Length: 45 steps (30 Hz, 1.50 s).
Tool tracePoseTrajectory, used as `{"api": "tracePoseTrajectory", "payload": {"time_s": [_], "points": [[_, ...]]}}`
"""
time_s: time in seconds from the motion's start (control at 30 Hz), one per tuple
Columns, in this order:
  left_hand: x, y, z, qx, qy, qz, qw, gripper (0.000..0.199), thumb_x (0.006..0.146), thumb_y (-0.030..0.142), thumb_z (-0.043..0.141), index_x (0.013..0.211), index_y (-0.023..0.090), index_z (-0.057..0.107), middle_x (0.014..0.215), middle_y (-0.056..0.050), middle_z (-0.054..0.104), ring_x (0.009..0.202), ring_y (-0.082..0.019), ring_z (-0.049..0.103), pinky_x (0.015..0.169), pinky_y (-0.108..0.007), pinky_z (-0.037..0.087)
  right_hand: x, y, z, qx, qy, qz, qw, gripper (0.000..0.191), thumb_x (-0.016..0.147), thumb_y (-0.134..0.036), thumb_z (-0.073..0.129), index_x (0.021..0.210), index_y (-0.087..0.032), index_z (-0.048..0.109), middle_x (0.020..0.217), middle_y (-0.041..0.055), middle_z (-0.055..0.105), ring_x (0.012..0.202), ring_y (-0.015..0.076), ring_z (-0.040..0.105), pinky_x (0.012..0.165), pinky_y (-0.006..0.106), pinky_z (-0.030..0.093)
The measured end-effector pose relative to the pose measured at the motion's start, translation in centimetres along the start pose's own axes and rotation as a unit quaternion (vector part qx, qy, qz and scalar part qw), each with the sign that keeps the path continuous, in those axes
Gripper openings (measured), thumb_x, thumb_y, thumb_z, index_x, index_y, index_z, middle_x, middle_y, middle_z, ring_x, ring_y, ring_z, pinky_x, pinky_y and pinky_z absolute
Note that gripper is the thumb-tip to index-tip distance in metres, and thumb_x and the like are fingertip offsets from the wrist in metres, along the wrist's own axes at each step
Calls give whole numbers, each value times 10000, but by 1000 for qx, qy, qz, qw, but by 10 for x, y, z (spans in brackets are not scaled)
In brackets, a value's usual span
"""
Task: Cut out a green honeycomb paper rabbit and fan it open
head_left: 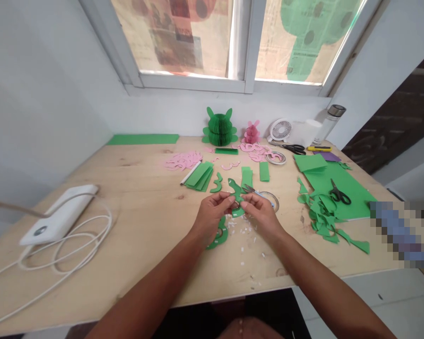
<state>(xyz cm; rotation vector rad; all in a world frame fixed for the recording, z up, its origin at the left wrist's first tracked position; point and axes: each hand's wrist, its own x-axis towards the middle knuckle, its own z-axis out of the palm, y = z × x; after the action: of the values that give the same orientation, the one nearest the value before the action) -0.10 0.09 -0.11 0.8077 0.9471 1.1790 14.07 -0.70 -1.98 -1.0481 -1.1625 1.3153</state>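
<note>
Left hand (pixel 210 214) and right hand (pixel 263 214), closed at the fingertips, pinch a wavy green cutout (pixel 235 188) above the near middle of the tabletop (pixel 141 245). Print on the window paper (pixel 183 52) is too blurred to read. Bare wood stretches left toward a white box (pixel 61 212); green scraps (pixel 320 212) crowd the right; the near edge runs beneath both forearms (pixel 169 273).

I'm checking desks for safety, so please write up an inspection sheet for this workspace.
Surface: pale wooden table, sprinkled with white bits.
Job's things: curved green piece, held; green cut-out lying on the table below it.
Clutter: green scraps and black scissors at right; pink cut-outs farther back.
Grips: left grip and right grip both at the curved green piece, fingertips pinched.
Cables: white cable in loose loops beside a white box at left.
Surroundings: window ahead, white wall at left.
</note>
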Motion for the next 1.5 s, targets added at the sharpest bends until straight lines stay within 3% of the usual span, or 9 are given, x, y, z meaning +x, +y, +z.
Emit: {"api": "tracePoseTrajectory", "payload": {"time_s": [0.2, 0.4, 0.5, 0.8, 0.93, 1.23, 1.5], "points": [[2, 0, -2, -1, -1, -18, 1000, 281, 588, 371, 780, 736, 152, 684, 661, -39, 667, 638, -144, 605, 619, -258, 479, 1, 2, 0, -16, 18, 18, 1000, 281, 646, -419, 719, 731, -184, 589, 582, -40, 555, 495, 100, 470, 491, 232, 346], [0, 2, -4, 50, -51, -39, 997, 345, 561, 320, 798, 850, 154, 709, 727, -59, 685, 588, -145, 604, 601, -280, 486, 1, -9, 1, -8, 77, 12, 997, 287, 624, -419, 720, 698, -182, 576, 566, -42, 560, 475, 95, 477, 471, 222, 353], [1, 1, -5, 65, -45, -25, 997, 317, 549, 301, 797, 818, 155, 715, 700, -61, 685, 576, -155, 605, 602, -295, 493, 1, -11, 0, -19, 81, 0, 997, 271, 645, -417, 701, 703, -186, 573, 572, -40, 550, 493, 100, 477, 477, 223, 364], [3, -1, -7, 82, -60, 31, 994, 184, 644, 287, 736, 780, 164, 721, 677, -47, 679, 607, -143, 604, 635, -275, 494, 0, -12, -2, -21, 42, -11, 999, 196, 715, -369, 658, 707, -181, 603, 551, -28, 550, 526, 111, 481, 518, 232, 375], [-1, 5, -5, 62, -99, 32, 993, 190, 681, 301, 712, 813, 166, 724, 678, -44, 674, 616, -139, 605, 645, -278, 492, 0, -13, -4, 45, 22, 11, 999, 197, 706, -370, 667, 703, -183, 603, 573, -20, 561, 530, 114, 479, 536, 242, 386], [-4, 6, -6, 5, -202, 20, 979, 265, 675, 308, 736, 884, 147, 704, 650, -36, 658, 558, -136, 599, 546, -266, 472, -3, -15, -4, 175, -96, 67, 978, 185, 735, -344, 664, 712, -170, 604, 568, 0, 565, 489, 120, 470, 519, 259, 402], [-3, 5, -7, 1, -226, 47, 973, 143, 698, 222, 725, 818, 143, 712, 635, -25, 658, 550, -120, 599, 539, -248, 466, -2, -13, -5, 220, -129, 85, 963, 159, 749, -308, 676, 756, -155, 635, 586, 8, 610, 533, 126, 543, 602, 276, 446]]}}
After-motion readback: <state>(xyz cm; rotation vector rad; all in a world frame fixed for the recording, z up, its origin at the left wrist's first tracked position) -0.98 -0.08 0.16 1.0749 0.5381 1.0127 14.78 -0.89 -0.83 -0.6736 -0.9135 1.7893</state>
